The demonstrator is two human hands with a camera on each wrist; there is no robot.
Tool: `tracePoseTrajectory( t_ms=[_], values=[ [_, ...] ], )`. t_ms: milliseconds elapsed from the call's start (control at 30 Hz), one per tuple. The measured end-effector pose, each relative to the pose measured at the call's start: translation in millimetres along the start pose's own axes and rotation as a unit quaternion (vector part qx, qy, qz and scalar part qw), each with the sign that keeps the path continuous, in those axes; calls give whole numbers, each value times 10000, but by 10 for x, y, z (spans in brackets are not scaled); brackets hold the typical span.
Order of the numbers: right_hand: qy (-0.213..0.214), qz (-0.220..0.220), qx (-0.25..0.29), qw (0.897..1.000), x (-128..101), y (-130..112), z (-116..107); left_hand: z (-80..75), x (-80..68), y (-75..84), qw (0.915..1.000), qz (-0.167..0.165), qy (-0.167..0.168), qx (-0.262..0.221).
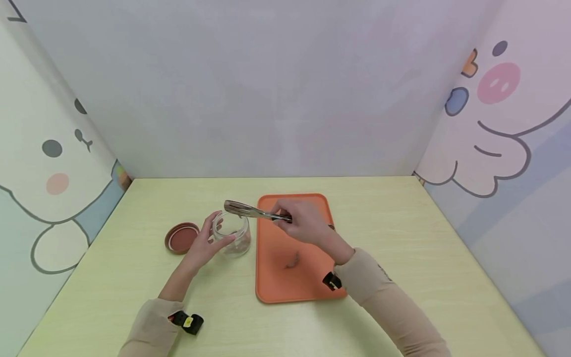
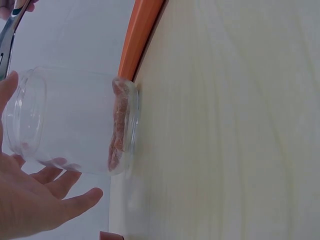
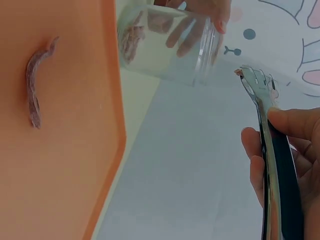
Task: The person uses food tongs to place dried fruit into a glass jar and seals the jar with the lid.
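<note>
My left hand grips a clear glass jar near its mouth, thumb on one side and fingers on the other. Reddish-brown dried strips lie at the jar's bottom. Metal tongs with dark handles are held in my right hand, their tips above the open jar mouth. A small brownish bit shows at the tong tips in the right wrist view; whether it is a whole strip cannot be told. One thin, bent dried strip lies on the orange tray.
A reddish-brown round lid lies on the pale table, left of the jar and beside my left hand. The tray stands just right of the jar, under my right forearm. A plain wall rises behind the table, with cartoon-printed walls at both sides.
</note>
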State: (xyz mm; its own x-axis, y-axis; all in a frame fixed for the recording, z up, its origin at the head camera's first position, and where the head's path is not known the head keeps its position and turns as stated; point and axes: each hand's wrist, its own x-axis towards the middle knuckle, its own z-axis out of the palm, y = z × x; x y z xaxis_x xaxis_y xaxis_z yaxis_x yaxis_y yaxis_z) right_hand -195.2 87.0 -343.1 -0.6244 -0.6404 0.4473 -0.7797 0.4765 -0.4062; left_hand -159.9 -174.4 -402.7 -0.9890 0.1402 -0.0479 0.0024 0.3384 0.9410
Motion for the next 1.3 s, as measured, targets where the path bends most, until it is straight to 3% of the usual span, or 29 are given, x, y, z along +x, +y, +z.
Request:
tracePoseTrajectory(
  t_ms=[333, 500, 667, 967, 1300],
  values=[
    [-252, 194, -13, 9995, -8, -23, 151, -6, 82, -216, 9998, 16, 50, 202],
    [-295, 314, 339, 9985, -44, 1, 86, 3, 97, -226, 9998, 65, 105, 186],
    [-193, 352, 294, 9988, -120, 77, -32, 4, 97, -217, 9997, 77, 114, 194],
    [71, 241, -34, 9997, -382, 337, -234, 4, 82, -202, 9998, 107, 74, 145],
    [-289, 93, 70, 9995, -766, 553, -364, -3, 107, -246, 9997, 112, 123, 162]
  ],
)
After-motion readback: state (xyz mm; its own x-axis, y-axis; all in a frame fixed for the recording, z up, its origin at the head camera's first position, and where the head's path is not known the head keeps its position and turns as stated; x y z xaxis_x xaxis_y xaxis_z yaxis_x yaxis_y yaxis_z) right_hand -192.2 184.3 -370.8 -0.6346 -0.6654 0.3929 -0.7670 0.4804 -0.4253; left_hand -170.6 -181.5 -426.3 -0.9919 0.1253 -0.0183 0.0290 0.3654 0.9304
